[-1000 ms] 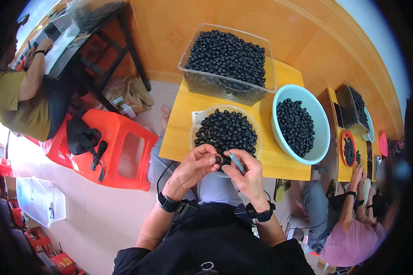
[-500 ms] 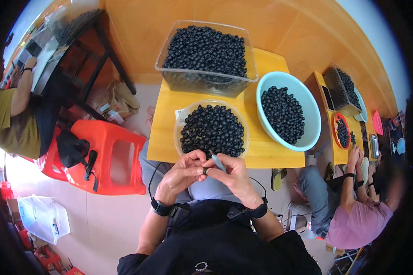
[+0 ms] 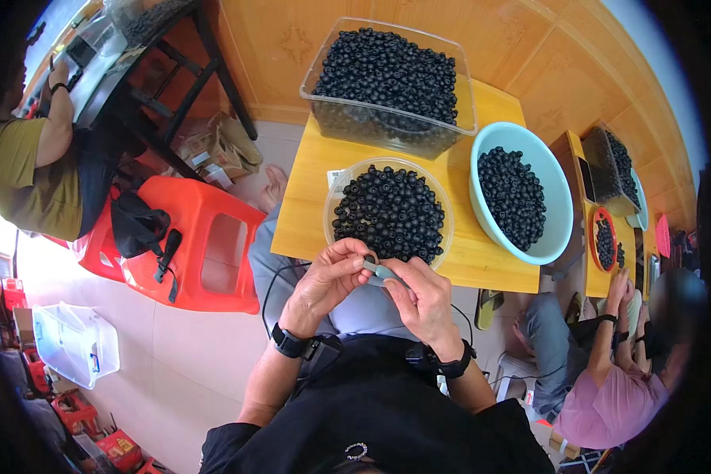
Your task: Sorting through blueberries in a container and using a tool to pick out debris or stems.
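My left hand (image 3: 324, 283) is closed, pinching a small round black piece (image 3: 369, 258) like the beads nearby. Between the thumb and fingers of my right hand (image 3: 425, 304) is a slim grey-green hand tool (image 3: 383, 272), whose tip lies against the piece; its exact kind is hard to make out. Both hands meet at the near rim of a round clear tub (image 3: 331, 207) holding many black beads (image 3: 391, 212). This tub stands at the front edge of the yellow table (image 3: 306, 217).
Behind the tub is a large clear bin (image 3: 363, 126) heaped with black beads. A light-blue basin (image 3: 559, 197) of beads stands right. One person (image 3: 616, 395) sits at right by another table; another person (image 3: 43, 174) sits far left. A red stool (image 3: 178, 272) is left.
My view has shifted, so the table sits farther right in it. The tool has swung from pointing up and away to lying across toward my left fingers.
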Action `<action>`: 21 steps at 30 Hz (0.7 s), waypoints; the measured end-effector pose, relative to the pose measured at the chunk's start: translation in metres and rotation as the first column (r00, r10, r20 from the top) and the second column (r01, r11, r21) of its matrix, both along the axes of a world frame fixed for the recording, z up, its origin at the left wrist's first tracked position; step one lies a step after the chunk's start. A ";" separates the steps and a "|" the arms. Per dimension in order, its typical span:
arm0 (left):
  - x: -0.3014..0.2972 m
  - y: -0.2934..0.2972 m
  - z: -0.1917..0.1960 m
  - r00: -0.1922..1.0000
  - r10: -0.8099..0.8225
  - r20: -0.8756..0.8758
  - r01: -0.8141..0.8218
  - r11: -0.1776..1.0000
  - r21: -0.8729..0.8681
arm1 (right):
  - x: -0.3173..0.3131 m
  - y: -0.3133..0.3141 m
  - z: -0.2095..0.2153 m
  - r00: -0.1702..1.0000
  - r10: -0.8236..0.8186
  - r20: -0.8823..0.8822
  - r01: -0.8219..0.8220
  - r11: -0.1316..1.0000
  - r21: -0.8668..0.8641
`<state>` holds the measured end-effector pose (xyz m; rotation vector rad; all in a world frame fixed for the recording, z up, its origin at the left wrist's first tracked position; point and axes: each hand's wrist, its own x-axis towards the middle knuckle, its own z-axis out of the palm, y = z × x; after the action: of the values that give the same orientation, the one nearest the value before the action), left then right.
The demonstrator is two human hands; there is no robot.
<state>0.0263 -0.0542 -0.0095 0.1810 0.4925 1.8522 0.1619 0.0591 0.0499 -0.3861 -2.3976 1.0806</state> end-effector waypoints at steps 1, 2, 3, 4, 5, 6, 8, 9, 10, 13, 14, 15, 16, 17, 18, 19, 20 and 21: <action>0.000 0.000 0.000 1.000 -0.003 0.002 0.003 1.000 0.004 | 0.000 0.000 0.000 1.000 -0.002 0.001 0.002 1.000 0.001; 0.001 0.000 0.000 1.000 -0.007 0.004 0.007 1.000 0.008 | 0.001 0.000 0.000 1.000 -0.007 0.004 0.007 1.000 0.018; 0.001 0.001 0.000 1.000 -0.009 0.005 0.009 1.000 0.010 | 0.002 0.000 0.001 1.000 -0.012 0.007 0.012 0.999 0.035; 0.001 0.002 0.001 1.000 -0.019 0.000 0.019 1.000 0.021 | 0.002 0.000 0.001 1.000 -0.014 0.008 0.014 0.999 0.036; 0.001 0.002 0.000 1.000 -0.029 -0.005 0.029 0.999 0.031 | 0.003 0.000 0.000 1.000 -0.018 0.008 0.018 0.999 0.045; 0.000 0.003 0.000 0.999 -0.032 -0.003 0.032 0.999 0.033 | 0.004 0.000 0.000 1.000 -0.022 0.008 0.022 0.998 0.055; 0.000 0.005 0.000 0.999 -0.036 0.002 0.036 0.999 0.027 | 0.004 0.001 -0.001 1.000 -0.030 0.005 0.029 0.998 0.052; 0.001 0.006 0.000 0.999 -0.038 0.003 0.038 0.999 0.028 | 0.004 0.001 -0.001 0.999 -0.035 0.001 0.034 0.998 0.048; 0.001 0.006 -0.001 0.999 -0.040 0.003 0.040 0.999 0.026 | 0.004 0.002 -0.002 0.999 -0.036 0.002 0.036 0.998 0.048; 0.000 0.008 -0.002 0.999 -0.047 0.003 0.047 0.999 0.018 | 0.004 0.004 -0.006 0.999 -0.036 -0.029 0.037 0.998 0.049; 0.000 0.008 -0.002 0.999 -0.050 0.003 0.050 0.999 0.014 | 0.004 0.005 -0.007 0.999 -0.038 -0.030 0.040 0.997 0.059; 0.000 0.008 -0.002 0.999 -0.052 0.003 0.052 0.999 0.014 | 0.004 0.005 -0.008 0.999 -0.042 -0.032 0.044 0.997 0.070; 0.000 0.008 -0.003 0.999 -0.050 0.018 0.050 0.999 0.007 | 0.004 0.006 -0.010 0.999 -0.044 -0.032 0.046 0.997 0.070; 0.001 0.008 -0.003 0.998 -0.048 0.033 0.048 0.999 0.000 | 0.004 0.006 -0.012 0.997 -0.060 -0.053 0.065 0.991 0.113; 0.001 0.009 -0.003 0.998 -0.049 0.032 0.049 0.999 -0.002 | 0.004 0.007 -0.013 0.994 -0.074 -0.076 0.085 0.985 0.153; 0.001 0.009 -0.002 0.996 -0.055 0.065 0.055 0.998 0.006 | 0.004 0.009 -0.014 0.994 -0.074 -0.076 0.085 0.985 0.152; 0.001 0.009 -0.001 0.993 -0.061 0.098 0.060 0.998 0.014 | 0.004 0.011 -0.014 0.993 -0.101 -0.063 0.109 0.985 0.132; 0.002 0.009 -0.001 0.993 -0.062 0.099 0.061 0.998 0.012 | 0.004 0.012 -0.014 0.991 -0.127 -0.048 0.132 0.985 0.112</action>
<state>0.0280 -0.0448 -0.0107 0.1090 0.4053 1.7939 0.1663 0.0709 0.0354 -0.4686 -2.3496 0.8807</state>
